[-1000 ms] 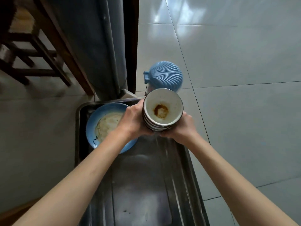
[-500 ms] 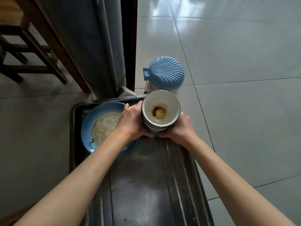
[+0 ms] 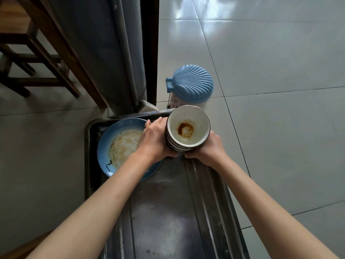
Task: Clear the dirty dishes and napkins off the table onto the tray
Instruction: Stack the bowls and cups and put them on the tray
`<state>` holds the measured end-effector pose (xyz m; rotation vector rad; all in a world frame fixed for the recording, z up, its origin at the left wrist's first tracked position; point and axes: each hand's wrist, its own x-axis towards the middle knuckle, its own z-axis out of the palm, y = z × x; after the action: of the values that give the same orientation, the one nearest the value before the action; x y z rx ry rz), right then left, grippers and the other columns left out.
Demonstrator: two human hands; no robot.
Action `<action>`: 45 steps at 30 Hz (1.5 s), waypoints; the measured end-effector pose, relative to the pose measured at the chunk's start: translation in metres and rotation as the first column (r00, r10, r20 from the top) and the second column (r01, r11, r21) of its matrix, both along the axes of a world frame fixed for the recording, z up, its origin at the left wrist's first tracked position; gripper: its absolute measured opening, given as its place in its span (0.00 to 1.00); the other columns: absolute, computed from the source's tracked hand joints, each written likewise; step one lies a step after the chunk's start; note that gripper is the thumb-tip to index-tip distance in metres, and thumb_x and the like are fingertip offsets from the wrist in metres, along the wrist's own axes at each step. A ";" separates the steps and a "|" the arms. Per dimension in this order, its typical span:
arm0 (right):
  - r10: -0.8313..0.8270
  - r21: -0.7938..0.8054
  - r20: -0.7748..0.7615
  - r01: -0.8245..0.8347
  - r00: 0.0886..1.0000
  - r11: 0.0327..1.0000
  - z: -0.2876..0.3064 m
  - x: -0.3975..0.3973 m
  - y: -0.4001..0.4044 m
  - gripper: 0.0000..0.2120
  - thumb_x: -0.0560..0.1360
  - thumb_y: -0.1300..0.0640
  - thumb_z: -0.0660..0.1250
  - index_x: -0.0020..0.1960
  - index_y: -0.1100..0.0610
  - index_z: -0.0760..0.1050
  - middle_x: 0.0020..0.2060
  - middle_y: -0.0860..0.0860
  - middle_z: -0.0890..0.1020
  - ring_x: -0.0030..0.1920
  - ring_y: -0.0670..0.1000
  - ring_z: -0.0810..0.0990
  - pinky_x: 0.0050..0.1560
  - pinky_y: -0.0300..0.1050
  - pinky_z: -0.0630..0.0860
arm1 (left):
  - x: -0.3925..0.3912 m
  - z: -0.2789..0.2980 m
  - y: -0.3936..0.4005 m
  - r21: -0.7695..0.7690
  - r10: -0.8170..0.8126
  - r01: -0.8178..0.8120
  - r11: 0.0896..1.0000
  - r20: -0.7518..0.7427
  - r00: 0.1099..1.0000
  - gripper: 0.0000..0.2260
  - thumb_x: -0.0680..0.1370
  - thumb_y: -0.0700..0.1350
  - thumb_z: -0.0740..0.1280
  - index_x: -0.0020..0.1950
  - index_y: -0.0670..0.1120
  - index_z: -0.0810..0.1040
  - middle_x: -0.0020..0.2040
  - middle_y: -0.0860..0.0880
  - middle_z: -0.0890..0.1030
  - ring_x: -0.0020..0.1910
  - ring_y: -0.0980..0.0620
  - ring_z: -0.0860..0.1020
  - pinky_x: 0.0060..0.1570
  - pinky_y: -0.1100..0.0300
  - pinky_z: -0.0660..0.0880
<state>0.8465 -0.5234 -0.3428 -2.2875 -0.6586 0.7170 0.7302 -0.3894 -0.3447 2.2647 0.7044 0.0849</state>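
Wooden chair (image 3: 37, 58) far left on tiled floor. Metal tray (image 3: 168, 212) centre, long, dark. Blue plate (image 3: 106, 144) with food residue lies at tray's far left corner. Left hand (image 3: 155, 141) fingers curled round left side of bowl stack (image 3: 188, 128); right hand (image 3: 209, 148) curled round right side. Stack held over tray's far right end; contact with tray not discernible. Top bowl shows brown stain. Blue shell-lidded container (image 3: 192, 86) on floor just beyond tray.

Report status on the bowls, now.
Left hand and right hand each have a grip on the stack of bowls. Stack over the tray, beside the blue plate. Nothing blocking.
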 end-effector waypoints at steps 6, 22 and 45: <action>-0.018 0.011 -0.060 0.019 0.998 1.000 0.004 -0.003 -0.005 0.45 0.52 0.60 0.81 0.66 0.51 0.68 0.45 0.44 0.75 0.41 0.44 0.73 0.31 0.19 0.65 | 0.000 0.001 -0.001 0.015 -0.008 0.009 1.000 -0.054 0.998 0.51 0.56 0.50 0.80 0.74 0.45 0.59 0.69 0.43 0.68 0.73 0.43 0.60 0.71 0.44 0.51; -0.035 -0.036 -0.208 0.028 0.977 0.999 0.072 -0.037 -0.052 0.60 0.55 0.60 0.82 0.76 0.48 0.48 0.70 0.53 0.69 0.63 0.51 0.73 0.51 0.36 0.71 | -0.047 0.058 -0.017 0.051 0.083 -0.074 0.996 -0.231 0.969 0.58 0.58 0.52 0.81 0.77 0.45 0.47 0.76 0.44 0.59 0.76 0.45 0.50 0.72 0.46 0.43; 0.227 -0.136 -0.034 -0.229 0.973 0.964 0.313 -0.255 -0.134 0.56 0.57 0.58 0.80 0.74 0.39 0.49 0.71 0.42 0.65 0.70 0.46 0.63 0.58 0.36 0.64 | -0.289 0.321 -0.100 -0.020 -0.087 0.086 0.996 -0.123 0.989 0.46 0.64 0.48 0.78 0.76 0.51 0.55 0.76 0.52 0.59 0.76 0.49 0.50 0.73 0.50 0.44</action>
<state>0.5913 -0.6570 -0.0294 -2.3516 -0.8991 0.9168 0.4408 -0.4896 -0.0237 2.2978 0.6672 -0.1026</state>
